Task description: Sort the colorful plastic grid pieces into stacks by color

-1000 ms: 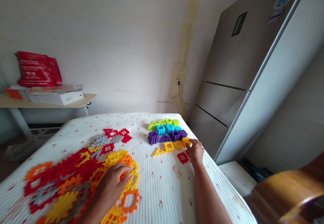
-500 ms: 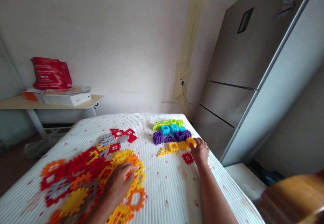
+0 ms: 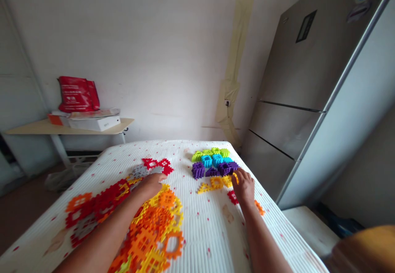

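Observation:
My left hand (image 3: pixel 151 182) reaches forward over a loose pile of red, orange, yellow and grey interlocking plastic pieces (image 3: pixel 154 227), its fingers lying on the grey and red pieces (image 3: pixel 154 166) at the far end. My right hand (image 3: pixel 244 187) rests near the table's right edge with its fingertips curled on a yellow piece (image 3: pixel 235 177) at the end of a row of yellow pieces (image 3: pixel 212 183). Behind that row stand purple blocks (image 3: pixel 212 169), cyan blocks (image 3: pixel 212 160) and green blocks (image 3: pixel 210 153). By my right wrist lie a red piece (image 3: pixel 232 197) and an orange piece (image 3: pixel 259 208).
The table has a white ribbed cover with red specks (image 3: pixel 203 232). A steel fridge (image 3: pixel 308 100) stands close on the right. At the left wall a side table (image 3: pixel 70 127) bears a red bag (image 3: pixel 78 94) and a white box (image 3: pixel 95 123). A wooden object (image 3: pixel 364 248) sits at lower right.
My left hand has moved forward from the yellow and orange pieces to the grey and red ones. My right hand has stayed at the yellow piece. The view has swung a little to the left.

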The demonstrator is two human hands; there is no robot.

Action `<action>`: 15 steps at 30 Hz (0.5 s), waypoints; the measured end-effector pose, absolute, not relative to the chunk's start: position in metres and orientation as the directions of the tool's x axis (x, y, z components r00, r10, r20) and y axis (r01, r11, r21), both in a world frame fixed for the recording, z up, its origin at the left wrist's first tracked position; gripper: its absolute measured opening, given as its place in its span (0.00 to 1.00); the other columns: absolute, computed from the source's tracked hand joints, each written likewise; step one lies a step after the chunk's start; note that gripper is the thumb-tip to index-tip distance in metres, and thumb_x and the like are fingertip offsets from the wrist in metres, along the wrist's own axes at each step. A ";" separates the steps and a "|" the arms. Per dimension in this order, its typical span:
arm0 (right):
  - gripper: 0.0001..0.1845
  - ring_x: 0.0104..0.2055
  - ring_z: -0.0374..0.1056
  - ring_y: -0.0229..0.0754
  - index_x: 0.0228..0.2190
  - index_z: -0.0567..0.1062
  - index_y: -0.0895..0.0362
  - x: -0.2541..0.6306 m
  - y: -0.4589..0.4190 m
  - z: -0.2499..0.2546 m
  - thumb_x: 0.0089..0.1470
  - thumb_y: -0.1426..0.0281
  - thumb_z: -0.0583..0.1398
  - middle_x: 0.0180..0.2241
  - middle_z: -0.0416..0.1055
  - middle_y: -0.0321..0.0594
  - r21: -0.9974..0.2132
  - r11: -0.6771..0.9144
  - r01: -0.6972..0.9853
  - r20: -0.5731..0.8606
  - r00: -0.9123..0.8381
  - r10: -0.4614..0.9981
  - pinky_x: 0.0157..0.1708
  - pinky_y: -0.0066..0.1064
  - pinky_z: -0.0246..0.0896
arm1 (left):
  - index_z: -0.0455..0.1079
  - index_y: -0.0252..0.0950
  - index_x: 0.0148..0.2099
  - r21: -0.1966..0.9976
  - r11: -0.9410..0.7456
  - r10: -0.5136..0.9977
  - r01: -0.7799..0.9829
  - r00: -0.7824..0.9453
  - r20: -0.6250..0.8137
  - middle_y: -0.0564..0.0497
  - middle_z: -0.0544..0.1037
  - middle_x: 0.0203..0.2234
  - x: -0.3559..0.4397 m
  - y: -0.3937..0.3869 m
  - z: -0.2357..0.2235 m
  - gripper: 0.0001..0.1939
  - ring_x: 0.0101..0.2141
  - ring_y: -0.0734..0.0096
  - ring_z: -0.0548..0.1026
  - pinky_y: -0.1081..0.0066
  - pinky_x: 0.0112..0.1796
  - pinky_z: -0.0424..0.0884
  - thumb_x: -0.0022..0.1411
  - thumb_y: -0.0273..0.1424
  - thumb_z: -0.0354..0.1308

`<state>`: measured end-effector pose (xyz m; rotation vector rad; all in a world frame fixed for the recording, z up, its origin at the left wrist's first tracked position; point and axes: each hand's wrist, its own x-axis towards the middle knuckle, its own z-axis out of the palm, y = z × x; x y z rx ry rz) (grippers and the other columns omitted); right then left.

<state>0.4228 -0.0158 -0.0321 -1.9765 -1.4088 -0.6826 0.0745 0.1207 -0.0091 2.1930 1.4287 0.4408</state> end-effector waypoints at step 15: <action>0.14 0.44 0.62 0.46 0.37 0.76 0.56 0.415 -0.018 -0.027 0.58 0.71 0.51 0.44 0.71 0.45 -0.170 -0.163 0.972 0.740 0.235 0.630 0.41 0.35 0.54 | 0.67 0.34 0.49 0.443 -0.256 0.891 0.859 0.388 -0.237 0.47 0.73 0.44 0.081 0.125 0.002 0.17 0.40 0.64 0.73 0.60 0.40 0.72 0.60 0.37 0.56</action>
